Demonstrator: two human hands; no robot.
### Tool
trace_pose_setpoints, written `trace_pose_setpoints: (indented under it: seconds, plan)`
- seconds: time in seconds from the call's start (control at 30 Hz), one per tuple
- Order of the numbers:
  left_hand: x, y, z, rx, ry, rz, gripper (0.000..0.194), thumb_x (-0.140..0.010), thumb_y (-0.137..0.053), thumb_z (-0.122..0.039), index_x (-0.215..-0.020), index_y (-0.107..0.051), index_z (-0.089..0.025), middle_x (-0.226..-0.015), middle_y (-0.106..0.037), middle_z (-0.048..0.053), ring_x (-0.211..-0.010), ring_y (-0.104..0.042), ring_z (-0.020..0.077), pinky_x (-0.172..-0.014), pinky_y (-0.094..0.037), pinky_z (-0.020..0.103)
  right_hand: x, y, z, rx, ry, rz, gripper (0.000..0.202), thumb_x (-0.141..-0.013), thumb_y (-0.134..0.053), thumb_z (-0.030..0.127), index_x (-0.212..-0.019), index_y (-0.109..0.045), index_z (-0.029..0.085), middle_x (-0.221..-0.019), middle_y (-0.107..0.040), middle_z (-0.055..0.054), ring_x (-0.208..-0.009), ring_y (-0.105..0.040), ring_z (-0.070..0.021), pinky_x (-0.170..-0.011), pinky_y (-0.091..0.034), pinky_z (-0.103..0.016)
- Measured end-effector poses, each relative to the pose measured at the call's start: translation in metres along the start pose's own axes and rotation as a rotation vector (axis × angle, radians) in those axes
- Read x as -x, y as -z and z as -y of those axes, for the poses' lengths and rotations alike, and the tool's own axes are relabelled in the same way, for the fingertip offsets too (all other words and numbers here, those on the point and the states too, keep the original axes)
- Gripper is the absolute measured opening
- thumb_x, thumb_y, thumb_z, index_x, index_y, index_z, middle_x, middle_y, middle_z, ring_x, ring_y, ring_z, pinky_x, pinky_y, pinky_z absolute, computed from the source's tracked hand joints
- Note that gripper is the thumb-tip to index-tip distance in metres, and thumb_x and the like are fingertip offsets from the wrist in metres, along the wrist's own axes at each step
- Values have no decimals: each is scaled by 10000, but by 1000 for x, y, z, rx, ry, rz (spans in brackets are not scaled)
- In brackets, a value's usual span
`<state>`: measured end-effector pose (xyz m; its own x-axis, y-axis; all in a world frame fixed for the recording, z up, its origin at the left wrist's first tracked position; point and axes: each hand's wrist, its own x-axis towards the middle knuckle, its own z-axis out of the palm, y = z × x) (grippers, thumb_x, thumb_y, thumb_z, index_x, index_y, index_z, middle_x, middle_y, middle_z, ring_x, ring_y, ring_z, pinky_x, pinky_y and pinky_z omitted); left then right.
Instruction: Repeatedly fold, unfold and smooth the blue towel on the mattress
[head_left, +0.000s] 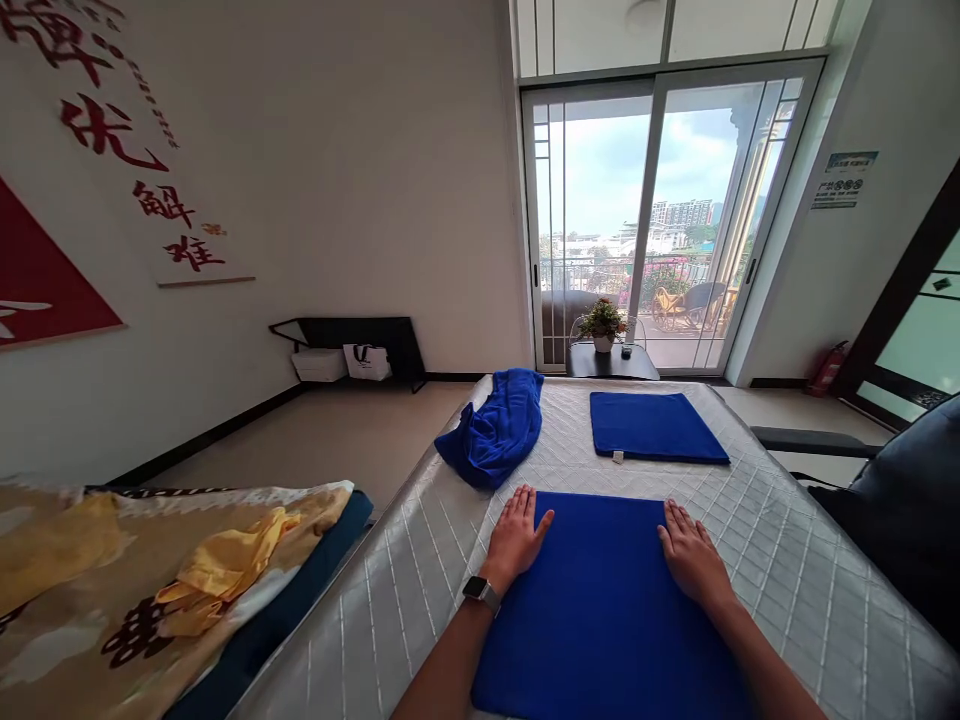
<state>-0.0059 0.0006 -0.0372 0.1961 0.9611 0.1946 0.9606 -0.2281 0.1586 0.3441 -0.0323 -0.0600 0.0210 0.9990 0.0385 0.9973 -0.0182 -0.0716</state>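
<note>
A flat blue cloth (600,610), much like a towel, is spread on the quilted mattress (405,560) in front of me. My left hand (519,535) lies flat with fingers stretched along its far left edge; a watch (480,591) is on that wrist. On the opposite side, my right hand (690,550) rests flat over the far right edge, fingers out. Beyond it lies a neatly folded blue cloth (656,427) with a small white tag. A crumpled blue cloth (499,430) sits past my left hand near the mattress's far left corner.
To the left is a second bed (75,640) with a patterned cover and a crumpled yellow cloth (232,565). A small table (615,362) with a potted plant (602,325) stands beyond the mattress, before sliding glass doors. A dark leather seat (892,510) borders the right side.
</note>
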Motion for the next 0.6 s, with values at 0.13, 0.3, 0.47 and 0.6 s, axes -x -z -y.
trace_pose_setpoints:
  seconds: [0.13, 0.3, 0.47, 0.6]
  plan:
    - [-1, -5, -1, -9, -1, -45, 793, -1053, -218, -630, -1571, -393, -56, -1636, -390, 188, -1537, -336, 296, -1259, -319, 474, 0, -2, 0, 41, 5, -2, 658, -1043, -133, 348, -1641, -210, 85, -1714, -174, -74, -1579, -161, -194, -1282, -132, -423]
    - [2, 1, -4, 7, 13, -31, 797, -1051, -202, -627, -1564, -408, -53, -1636, -394, 190, -1538, -336, 296, -1267, -304, 472, 2, -3, 0, 44, 21, -14, 651, -1041, -173, 331, -1630, -250, 65, -1708, -198, -107, -1576, -183, -213, -1279, -157, -443]
    - [3, 8, -6, 55, 31, 4, 794, -1047, -207, -622, -1573, -398, -59, -1644, -381, 188, -1549, -311, 306, -1273, -285, 480, 3, 7, 3, 111, 16, 28, 655, -1035, -183, 338, -1629, -254, 71, -1704, -203, -92, -1571, -201, -217, -1278, -165, -440]
    - [4, 10, -6, 86, 28, -1, 788, -1043, -203, -630, -1576, -404, -86, -1641, -393, 181, -1550, -306, 322, -1267, -290, 513, -3, 19, 10, 130, -20, 36, 647, -1024, -220, 325, -1611, -321, 71, -1691, -249, -103, -1570, -203, -250, -1279, -148, -470]
